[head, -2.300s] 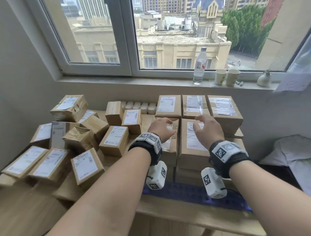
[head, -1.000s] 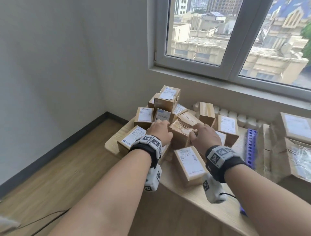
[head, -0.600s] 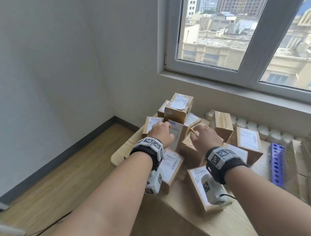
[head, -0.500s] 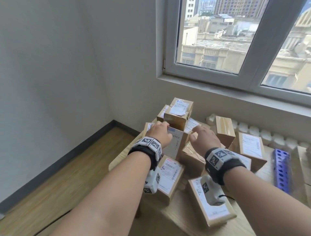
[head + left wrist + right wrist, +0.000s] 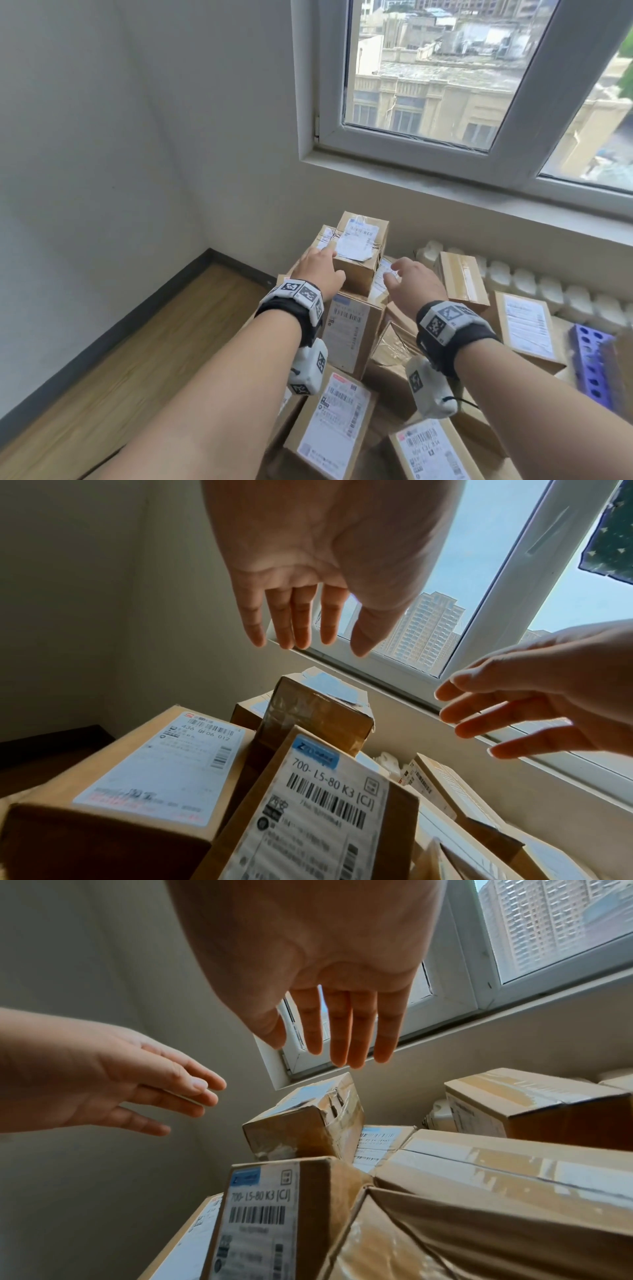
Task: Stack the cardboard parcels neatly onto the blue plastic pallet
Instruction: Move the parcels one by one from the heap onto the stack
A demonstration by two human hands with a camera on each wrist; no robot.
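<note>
Atop the heap of cardboard parcels at the surface's far left corner, under the window sill, sits the top parcel (image 5: 361, 251), a small taped box with a crumpled white label, and both hands are closing on it. The left hand (image 5: 317, 272) hovers at its left side and the right hand (image 5: 412, 286) at its right; both wrist views show the fingers (image 5: 298, 620) straight and slightly spread, holding nothing, with a gap between them and the cardboard. The blue plastic pallet (image 5: 591, 363) shows only as a perforated strip at the right edge of the head view, well apart from this heap. To take the box well, I judge the palms should press flat on opposite side faces, low enough to avoid the loose label and wrinkled tape, and lift straight up, since the parcels beneath lean at angles and could slide off the surface's left edge if dragged. The upright parcel (image 5: 322, 802) just below carries a label with a blue tab and the code "700- L5-80 K3 [CJ]" above a barcode. The flat parcel (image 5: 147, 772) to its left reads "436 QF06 012" under a small red mark. Other labels are too blurred to read.
</note>
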